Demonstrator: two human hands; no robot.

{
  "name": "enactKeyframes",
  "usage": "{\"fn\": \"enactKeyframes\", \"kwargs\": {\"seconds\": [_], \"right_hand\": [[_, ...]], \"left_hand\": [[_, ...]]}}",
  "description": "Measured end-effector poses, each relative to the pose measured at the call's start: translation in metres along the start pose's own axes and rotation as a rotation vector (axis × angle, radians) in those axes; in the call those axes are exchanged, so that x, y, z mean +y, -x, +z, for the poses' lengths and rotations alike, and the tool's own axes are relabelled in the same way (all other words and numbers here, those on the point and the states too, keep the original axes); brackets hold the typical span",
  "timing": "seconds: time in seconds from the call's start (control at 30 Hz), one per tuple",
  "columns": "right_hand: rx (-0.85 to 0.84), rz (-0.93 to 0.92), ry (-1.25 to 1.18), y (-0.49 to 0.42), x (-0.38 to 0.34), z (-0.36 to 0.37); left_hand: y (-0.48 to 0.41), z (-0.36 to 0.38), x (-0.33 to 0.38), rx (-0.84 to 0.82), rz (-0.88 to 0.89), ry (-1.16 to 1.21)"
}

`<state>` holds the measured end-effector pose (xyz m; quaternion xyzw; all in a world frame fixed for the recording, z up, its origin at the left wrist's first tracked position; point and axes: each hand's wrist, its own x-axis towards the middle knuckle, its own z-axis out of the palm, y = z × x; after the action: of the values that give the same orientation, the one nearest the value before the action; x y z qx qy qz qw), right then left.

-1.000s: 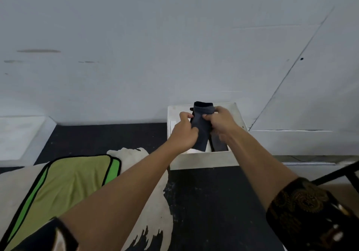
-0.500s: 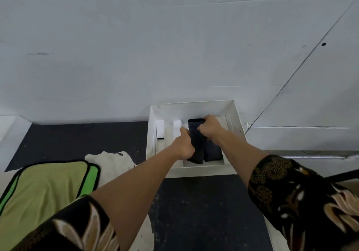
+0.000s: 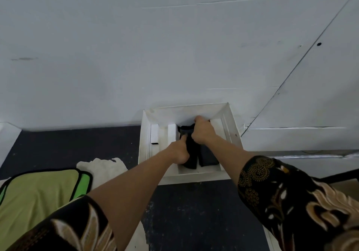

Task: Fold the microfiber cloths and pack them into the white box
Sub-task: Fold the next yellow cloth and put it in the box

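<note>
A black desk (image 3: 194,212) meets a white wall (image 3: 155,46), the white box (image 3: 144,143) against it at centre frame. The left hand (image 3: 179,151) and right hand (image 3: 202,132) grip a dark folded cloth (image 3: 192,158) inside.

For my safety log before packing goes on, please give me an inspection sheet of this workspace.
Surface: black surface, with pale scuffs.
Job's things: white box, open, against the wall; dark folded cloth on edge inside it; second dark cloth beside it, to the right; green cloth with black edging, lying left of the box.
Clutter: cream sheet with a ragged edge, under the green cloth.
Hands: left hand and right hand both grip the dark folded cloth.
Cables: nothing seen.
Surroundings: white wall behind the box; black bar at the right edge.
</note>
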<state>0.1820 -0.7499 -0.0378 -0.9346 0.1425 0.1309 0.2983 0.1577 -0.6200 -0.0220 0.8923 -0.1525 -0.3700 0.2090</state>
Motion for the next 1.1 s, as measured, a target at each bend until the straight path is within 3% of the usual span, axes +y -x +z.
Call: {"fn": "enactKeyframes", "kwargs": {"seconds": [0.17, 0.3, 0.37, 0.47, 0.57, 0.83, 1.1], "right_hand": [[0.075, -0.037, 0.108, 0.003, 0.0, 0.003], [0.237, -0.105, 0.366, 0.007, 0.0, -0.002], [0.159, -0.22, 0.457, 0.011, -0.006, -0.001], [-0.098, -0.372, 0.521, 0.018, -0.012, 0.008], [-0.314, -0.368, 0.556, 0.025, -0.014, 0.019], [-0.321, -0.246, 0.375, 0.03, -0.022, 0.021], [-0.326, -0.184, 0.39, 0.043, -0.024, 0.012]], "left_hand": [[0.0, -0.002, 0.005, -0.038, -0.02, -0.103], [0.005, -0.004, 0.011, -0.021, -0.038, -0.285], [0.011, -0.006, 0.015, 0.002, -0.067, -0.424], [0.021, -0.011, 0.017, -0.055, -0.149, -0.518], [0.03, -0.014, 0.012, -0.13, -0.181, -0.496], [0.048, -0.033, -0.009, 0.021, -0.07, -0.413], [0.07, -0.037, -0.024, 0.151, -0.017, -0.409]]}}
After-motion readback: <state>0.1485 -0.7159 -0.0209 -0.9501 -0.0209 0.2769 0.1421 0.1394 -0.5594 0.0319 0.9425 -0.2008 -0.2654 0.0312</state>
